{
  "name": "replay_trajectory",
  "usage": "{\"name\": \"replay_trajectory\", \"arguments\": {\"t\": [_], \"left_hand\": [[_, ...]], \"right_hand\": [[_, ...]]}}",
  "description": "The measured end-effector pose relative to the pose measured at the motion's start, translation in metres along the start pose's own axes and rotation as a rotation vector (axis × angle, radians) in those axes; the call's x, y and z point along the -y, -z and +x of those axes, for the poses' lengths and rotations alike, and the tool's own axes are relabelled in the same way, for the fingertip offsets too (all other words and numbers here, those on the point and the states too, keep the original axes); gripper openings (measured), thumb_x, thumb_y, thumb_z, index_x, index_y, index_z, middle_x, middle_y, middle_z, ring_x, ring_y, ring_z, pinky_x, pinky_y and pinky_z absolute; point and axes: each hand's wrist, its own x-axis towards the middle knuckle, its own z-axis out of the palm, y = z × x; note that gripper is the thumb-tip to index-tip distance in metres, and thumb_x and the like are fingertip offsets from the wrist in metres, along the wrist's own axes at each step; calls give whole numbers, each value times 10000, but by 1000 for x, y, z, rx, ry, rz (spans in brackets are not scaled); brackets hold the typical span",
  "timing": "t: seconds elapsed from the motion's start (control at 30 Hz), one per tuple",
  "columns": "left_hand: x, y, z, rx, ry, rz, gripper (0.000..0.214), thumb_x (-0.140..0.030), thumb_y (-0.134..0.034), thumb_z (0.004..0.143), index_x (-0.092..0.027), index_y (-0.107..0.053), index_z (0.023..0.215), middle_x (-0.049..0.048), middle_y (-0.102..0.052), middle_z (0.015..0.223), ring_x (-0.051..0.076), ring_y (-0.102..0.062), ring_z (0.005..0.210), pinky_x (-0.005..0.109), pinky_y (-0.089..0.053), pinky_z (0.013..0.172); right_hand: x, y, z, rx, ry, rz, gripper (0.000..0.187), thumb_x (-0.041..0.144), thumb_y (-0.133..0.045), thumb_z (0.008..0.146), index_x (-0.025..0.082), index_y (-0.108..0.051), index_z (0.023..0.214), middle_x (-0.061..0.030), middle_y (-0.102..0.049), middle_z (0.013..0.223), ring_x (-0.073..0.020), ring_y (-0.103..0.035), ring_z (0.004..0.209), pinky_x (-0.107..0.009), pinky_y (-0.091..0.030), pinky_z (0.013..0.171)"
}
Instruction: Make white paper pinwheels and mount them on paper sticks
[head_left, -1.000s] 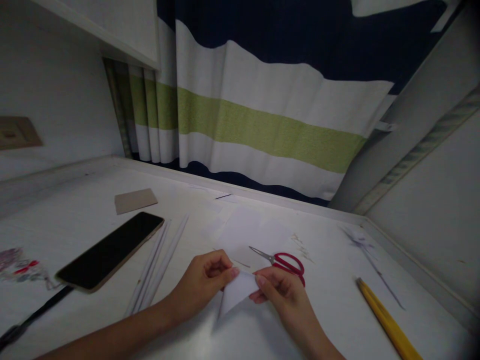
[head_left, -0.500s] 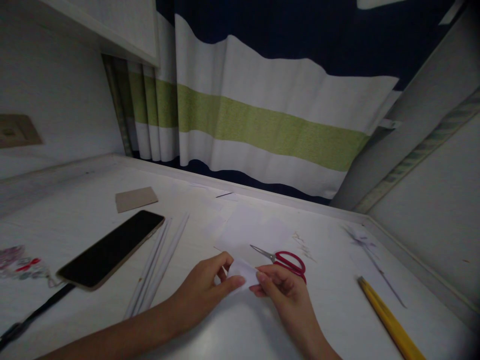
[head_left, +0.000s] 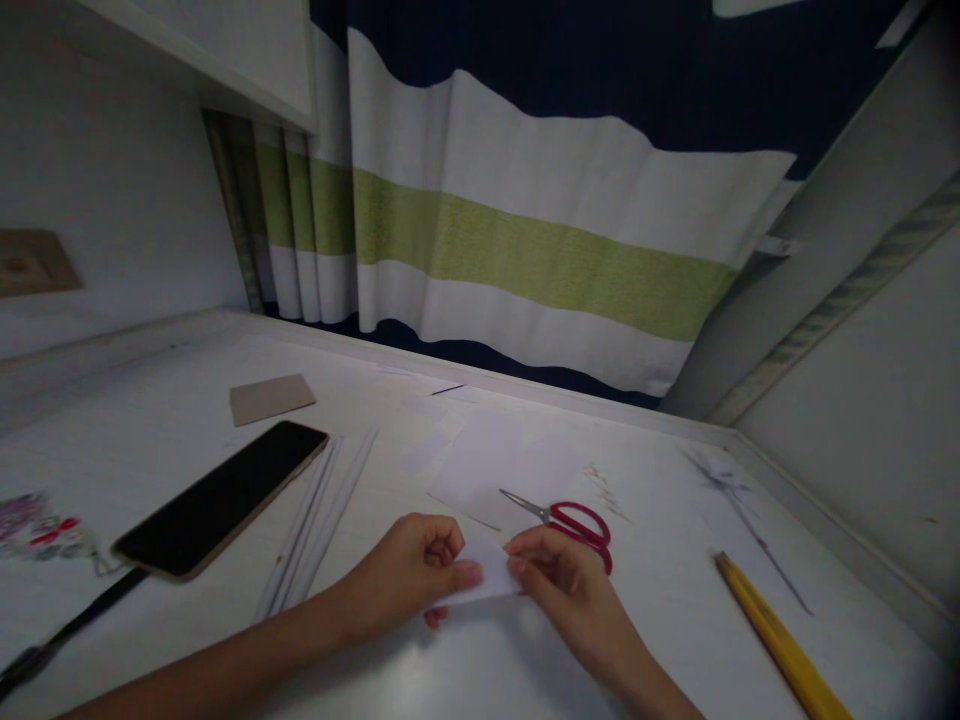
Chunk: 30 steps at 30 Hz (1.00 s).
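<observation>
A small piece of white paper [head_left: 487, 572] is held between my two hands, just above the white tabletop. My left hand [head_left: 420, 572] pinches its left side, thumb on top and some fingers curled beneath. At the opposite side, my right hand [head_left: 559, 580] grips the paper's edge between thumb and fingertips. Right behind my right hand lie red-handled scissors [head_left: 555, 514], their blades pointing to the upper left. Several white paper sheets [head_left: 484, 450] lie flat beyond the hands, with a thin stick across the nearest one.
To the left are white rolled strips [head_left: 319, 530], a black-screened phone [head_left: 225, 500], a brown card [head_left: 271, 399] and a beaded trinket [head_left: 52, 530]. On the right lie yellow tweezers [head_left: 776, 635], a thin dark stem [head_left: 761, 540] and small pale sticks [head_left: 606, 490]. A striped curtain hangs behind.
The paper has turned in my hands and shows more of its face. My left hand has shifted slightly left and down, with fingers now visible under the paper.
</observation>
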Motion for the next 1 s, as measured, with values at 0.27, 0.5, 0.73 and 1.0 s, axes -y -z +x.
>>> {"name": "replay_trajectory", "arguments": {"t": [0.27,0.5,0.73,1.0], "left_hand": [[-3,-12,-11,103,47,138,233,-361,-559,681,-171,-444,610,-78,-440,438,72,-418,361,154,-303,336],[-11,-9,-16,126,-45,409,354,-385,-422,784,-166,-377,510,-55,-397,432,67,-406,398,150,-266,368],[-17,-2,-14,181,96,272,329,-406,-433,767,-171,-391,540,-66,-384,417,48,-315,303,133,-201,270],[-9,5,-8,264,109,142,307,-402,-447,763,-144,-470,596,-49,-461,404,53,-388,304,129,-300,298]], "right_hand": [[3,-9,-10,34,89,-143,124,247,-559,728,159,-598,649,2,-567,602,-134,-511,583,-230,-394,549],[3,-7,-8,38,66,-101,205,336,-479,782,182,-464,648,56,-392,557,-100,-378,515,-200,-286,466],[0,-7,-9,107,51,-164,187,356,-416,826,191,-432,738,89,-306,494,-84,-270,445,-200,-193,403],[2,-2,-5,108,72,-273,193,350,-386,843,184,-435,759,89,-295,487,-77,-262,428,-203,-175,385]]}}
